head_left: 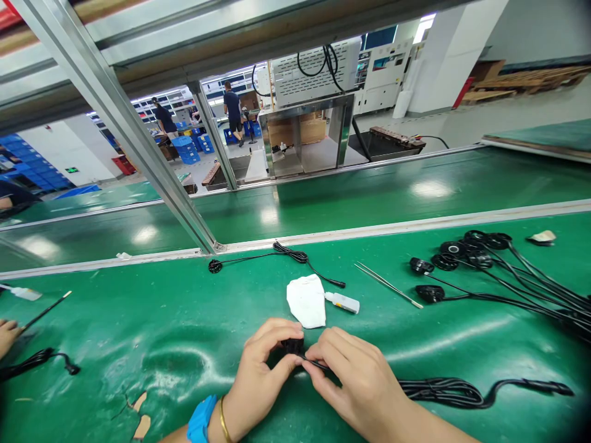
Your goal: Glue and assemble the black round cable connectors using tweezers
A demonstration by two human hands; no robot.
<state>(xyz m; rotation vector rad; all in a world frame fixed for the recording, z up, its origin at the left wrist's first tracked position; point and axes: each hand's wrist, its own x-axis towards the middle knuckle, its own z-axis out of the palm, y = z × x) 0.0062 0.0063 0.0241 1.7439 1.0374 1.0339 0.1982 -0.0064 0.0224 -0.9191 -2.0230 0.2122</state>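
Observation:
My left hand (261, 375) and my right hand (353, 378) meet low in the middle of the green mat, both pinched round a small black round part (293, 346) at the end of a black cable (455, 392). The cable runs off to the right in a loose coil. Just beyond my fingers lie a white cloth (307, 300) and a small white bottle (342, 301). The left wrist wears a blue band and a gold bangle.
A pile of black round parts with cables (466, 255) lies at the right, metal tweezers (386, 284) beside it. One separate cable (277, 255) rests near the aluminium post (138, 135). Another person's hand (7, 335) shows at the left edge. A green conveyor belt (369, 191) runs behind.

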